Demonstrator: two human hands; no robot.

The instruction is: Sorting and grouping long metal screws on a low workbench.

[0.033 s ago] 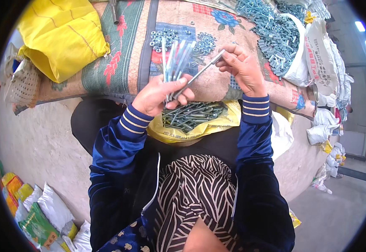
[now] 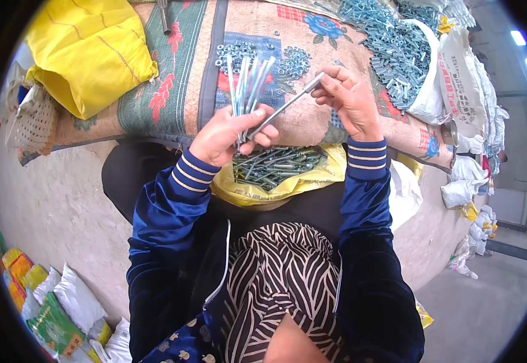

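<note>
My left hand [image 2: 224,134] is closed around the lower ends of several long, thin metal rods [image 2: 252,85], which fan upward from the fist. One more long bolt [image 2: 284,109] slants between both hands. Its lower end rests at my left fingers, and its upper end has a wider, sleeve-like part [image 2: 313,82]. My right hand [image 2: 351,100] pinches that upper end between thumb and fingertips. Below the hands, a yellow sack [image 2: 260,196] lies on my lap, holding many similar dark metal bolts [image 2: 280,166].
Two heaps of nuts [image 2: 237,55] lie on the patterned padded cloth [image 2: 197,72] ahead. A large pile of metal sleeves [image 2: 399,69] spills from a white sack [image 2: 431,85] at the far right. A yellow bag [image 2: 91,60] lies far left; packed sacks [image 2: 76,296] stand lower left.
The fanned rods in my left hand have tilted slightly to the left. My right hand keeps its pinch on the slanting bolt, almost unmoved.
</note>
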